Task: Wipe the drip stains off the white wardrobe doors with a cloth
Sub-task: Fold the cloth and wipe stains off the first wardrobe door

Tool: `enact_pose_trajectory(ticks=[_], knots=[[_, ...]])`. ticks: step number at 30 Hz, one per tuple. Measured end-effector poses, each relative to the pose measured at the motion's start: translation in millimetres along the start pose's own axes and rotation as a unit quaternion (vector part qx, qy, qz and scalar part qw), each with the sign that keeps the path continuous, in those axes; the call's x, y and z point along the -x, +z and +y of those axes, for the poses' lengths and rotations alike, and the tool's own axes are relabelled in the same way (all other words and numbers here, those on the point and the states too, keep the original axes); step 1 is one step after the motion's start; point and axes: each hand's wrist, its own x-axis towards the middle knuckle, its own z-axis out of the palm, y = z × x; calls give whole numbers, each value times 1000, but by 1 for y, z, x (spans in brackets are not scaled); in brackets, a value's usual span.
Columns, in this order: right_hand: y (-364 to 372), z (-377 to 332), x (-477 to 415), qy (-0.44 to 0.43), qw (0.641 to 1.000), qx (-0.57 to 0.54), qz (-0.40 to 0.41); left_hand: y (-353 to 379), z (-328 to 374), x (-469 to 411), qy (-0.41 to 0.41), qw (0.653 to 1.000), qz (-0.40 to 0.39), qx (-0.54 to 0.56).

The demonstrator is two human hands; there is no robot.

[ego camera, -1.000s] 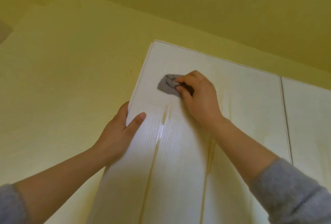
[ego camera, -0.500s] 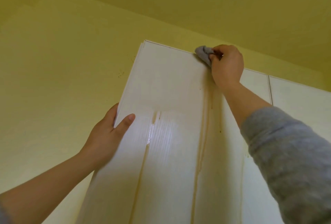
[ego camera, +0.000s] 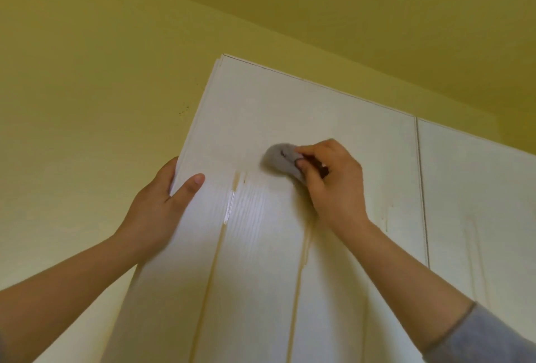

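Wardrobe door [ego camera: 261, 261]: white, yellow drip streaks [ego camera: 213, 272]; yellow walls. Right hand [ego camera: 330, 185] pinches grey cloth [ego camera: 280, 161]; left hand [ego camera: 156, 206] grips door edge.

The cloth [ego camera: 280, 159] was blurry, and the right hand [ego camera: 333, 188] hid its 4 o'clock side. The left hand [ego camera: 156, 209] had fingers hidden behind the door [ego camera: 261, 275], which ran off at 6 o'clock.
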Motion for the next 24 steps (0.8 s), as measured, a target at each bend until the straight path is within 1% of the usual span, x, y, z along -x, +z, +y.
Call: enact_pose_trajectory(ticks=[3,5,6,8,11,14,17,18,20,22,24], knots=[[-16,26,-52,95,987,31,128,1,-1,0,-5,1000,4,-9],[-25,51,-86,145,973,71,164,1,-2,-1,-7,1000,5,-8],[-29,64,-99,159,969,93,162,1,-2,-1,-6,1000,4,-6],[-32,86,-113,173,968,124,133,0,-3,-1,-4,1000,2,-3],[-33,99,-109,162,977,105,87,-1,-3,-1,-5,1000,0,-5],[-28,83,-80,105,991,66,49,0,-4,-2,-4,1000,0,-3],[-23,52,-25,27,999,24,4,0,-2,-2,-6,1000,3,-1],[-22,44,-6,12,1000,14,-11,0,-1,-1,-5,1000,3,0],[-23,33,21,13,1000,6,-27,0,0,0,-5,1000,2,-2],[-26,31,24,43,999,6,-1,1,1,1,-6,1000,0,-7],[-29,39,7,86,993,18,77,1,2,1,-7,1000,0,-10]])
